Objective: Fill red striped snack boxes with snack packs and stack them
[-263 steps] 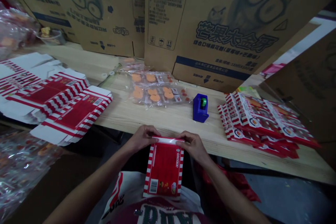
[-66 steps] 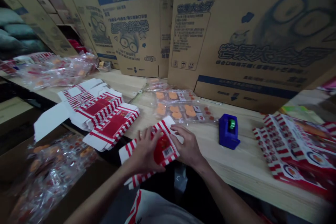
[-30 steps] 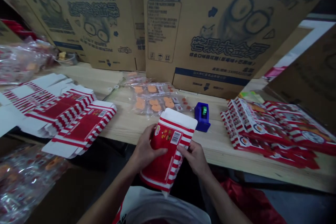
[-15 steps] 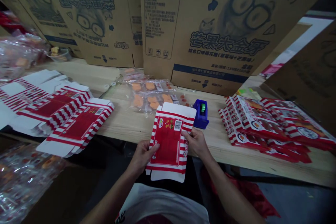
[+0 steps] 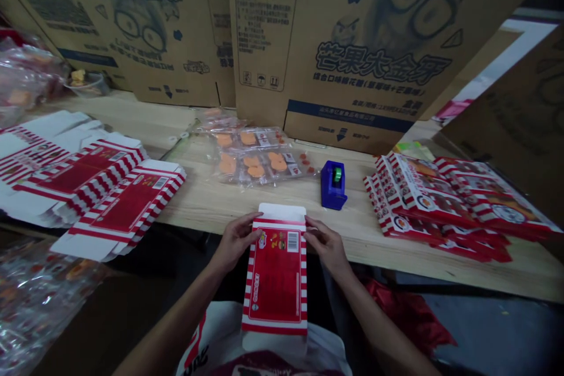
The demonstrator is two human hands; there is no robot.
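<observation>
Your forearms slant inward; left hand and right hand sit level, fingers bent, thumbs toward each other.

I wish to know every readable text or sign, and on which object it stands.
"芒果大金牙": right carton.
"综合口味棉花糖": same carton, below that.
Umbrella sign, double-arrow sign: same carton, left panel.
Too small or blurred: remaining carton print; lettering on held box, flat boxes, stacked packs, shirt.

packing workshop | large printed cartons | stacked striped boxes | tape dispenser
</observation>
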